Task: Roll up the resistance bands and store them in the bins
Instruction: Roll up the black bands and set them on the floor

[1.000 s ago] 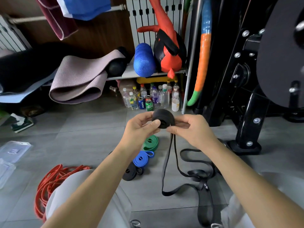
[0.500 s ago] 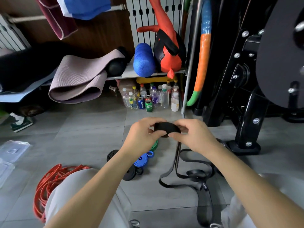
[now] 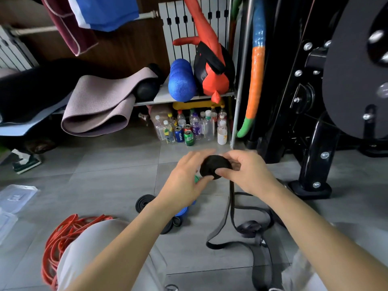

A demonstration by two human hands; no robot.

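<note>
My left hand and right hand each pinch the black band roll; its unrolled tail hangs to the floor.

**Soft Light, Bowed Edges**

Even, diffuse light fills the room, leaving faint shadows on the grey floor. Bolts on the black frame glint. The left hand shows motion-smeared fingertips (wide-angle lens curves the margins).
</note>
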